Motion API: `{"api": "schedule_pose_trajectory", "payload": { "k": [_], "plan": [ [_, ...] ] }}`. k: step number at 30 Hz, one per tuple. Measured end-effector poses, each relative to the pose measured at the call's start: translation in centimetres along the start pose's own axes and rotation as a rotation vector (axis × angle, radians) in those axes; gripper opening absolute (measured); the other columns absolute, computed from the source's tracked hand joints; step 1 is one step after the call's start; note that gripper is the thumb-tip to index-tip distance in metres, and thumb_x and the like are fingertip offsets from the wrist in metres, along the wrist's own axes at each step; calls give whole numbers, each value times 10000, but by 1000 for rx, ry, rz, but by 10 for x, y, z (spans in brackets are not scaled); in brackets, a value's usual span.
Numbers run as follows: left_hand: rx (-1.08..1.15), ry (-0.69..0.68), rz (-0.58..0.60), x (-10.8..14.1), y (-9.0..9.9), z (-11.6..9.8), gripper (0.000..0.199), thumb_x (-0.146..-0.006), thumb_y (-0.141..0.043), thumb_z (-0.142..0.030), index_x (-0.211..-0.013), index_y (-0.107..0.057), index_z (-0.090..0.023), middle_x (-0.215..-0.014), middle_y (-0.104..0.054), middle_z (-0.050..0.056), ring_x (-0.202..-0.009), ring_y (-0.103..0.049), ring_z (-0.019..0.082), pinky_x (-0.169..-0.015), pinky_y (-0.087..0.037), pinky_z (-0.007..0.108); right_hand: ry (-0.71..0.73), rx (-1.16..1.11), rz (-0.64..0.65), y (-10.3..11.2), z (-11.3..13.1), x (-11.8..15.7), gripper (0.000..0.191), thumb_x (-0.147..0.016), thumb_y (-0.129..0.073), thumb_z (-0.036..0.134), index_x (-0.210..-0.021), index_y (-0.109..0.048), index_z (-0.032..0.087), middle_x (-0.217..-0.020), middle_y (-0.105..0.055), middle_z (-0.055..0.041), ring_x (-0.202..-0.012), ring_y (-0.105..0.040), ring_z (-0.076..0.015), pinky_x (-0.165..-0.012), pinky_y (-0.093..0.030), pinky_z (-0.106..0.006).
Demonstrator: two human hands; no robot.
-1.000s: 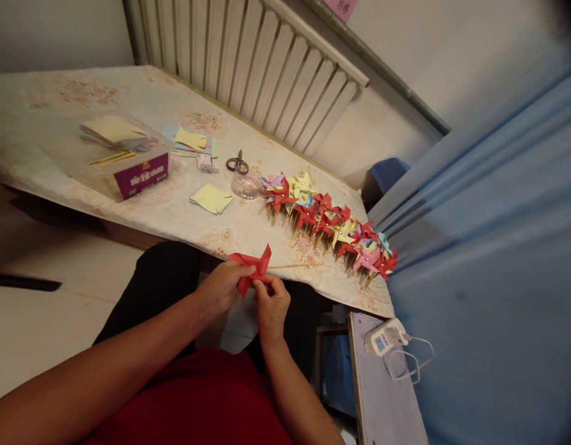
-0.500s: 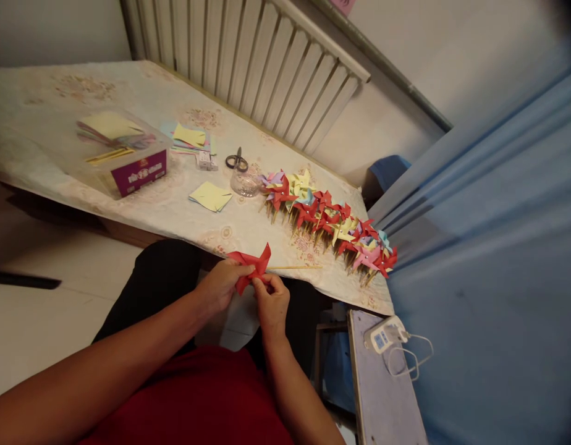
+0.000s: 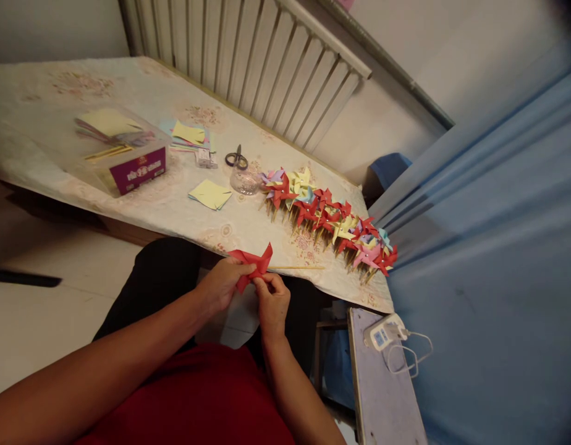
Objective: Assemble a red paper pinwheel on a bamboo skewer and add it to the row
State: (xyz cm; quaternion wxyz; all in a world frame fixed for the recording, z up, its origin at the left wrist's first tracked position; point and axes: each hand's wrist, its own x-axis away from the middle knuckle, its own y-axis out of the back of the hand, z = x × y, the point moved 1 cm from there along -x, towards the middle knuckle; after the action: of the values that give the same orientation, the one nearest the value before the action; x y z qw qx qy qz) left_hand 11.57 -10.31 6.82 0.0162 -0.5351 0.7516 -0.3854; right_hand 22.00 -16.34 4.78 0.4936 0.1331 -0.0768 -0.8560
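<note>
A red paper pinwheel (image 3: 263, 261) is held between my two hands, just over the front edge of the table. My left hand (image 3: 224, 281) pinches it from the left, the thumb lying near its centre. From the right, the thumb and fingers of my right hand (image 3: 272, 300) press on its lower right part. A thin wooden stick (image 3: 299, 267) lies at the table edge, pointing right from behind the pinwheel; whether it is joined to the pinwheel I cannot tell. What lies under my fingertips is hidden.
Finished pinwheels (image 3: 327, 216) stand in rows at the right. Yellow paper squares (image 3: 210, 195), a clear dish (image 3: 245, 182), scissors (image 3: 236, 158), a small box (image 3: 204, 158) and a plastic tub (image 3: 139, 170) lie leftward. A bench (image 3: 387, 402) carries a white power adapter (image 3: 385, 334).
Almost nothing differs. The pinwheel has shifted very slightly to the right, and both hands keep the same grip on it.
</note>
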Motion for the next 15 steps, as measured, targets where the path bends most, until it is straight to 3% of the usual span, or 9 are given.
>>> {"api": "schedule_pose_trajectory", "payload": {
  "k": [8, 11, 15],
  "plan": [
    [-46, -1, 19, -2, 1, 3, 90, -596, -734, -190, -613, -667, -133, -565, -663, 18, -499, -561, 108, -503, -429, 213, -45, -28, -38, -2, -3, 1, 191, -787, -648, 350, -724, -653, 170, -683, -613, 5, -612, -526, -135, -605, -455, -256],
    [-69, 1, 4, -6, 5, 2, 104, -605, -733, -199, -616, -654, -133, -560, -654, 21, -495, -560, 116, -510, -428, 227, -54, -17, -8, 1, -2, 4, 172, -795, -652, 335, -820, -671, 166, -709, -631, 3, -609, -539, -134, -603, -466, -252],
    [-137, 1, -27, -8, 12, -5, 137, -605, -726, -209, -706, -682, -127, -648, -698, 42, -573, -604, 146, -578, -447, 253, 102, 134, -85, 22, 3, 10, 173, -855, -605, 304, -939, -674, 169, -814, -665, -31, -702, -597, -155, -658, -494, -267]
  ]
}}
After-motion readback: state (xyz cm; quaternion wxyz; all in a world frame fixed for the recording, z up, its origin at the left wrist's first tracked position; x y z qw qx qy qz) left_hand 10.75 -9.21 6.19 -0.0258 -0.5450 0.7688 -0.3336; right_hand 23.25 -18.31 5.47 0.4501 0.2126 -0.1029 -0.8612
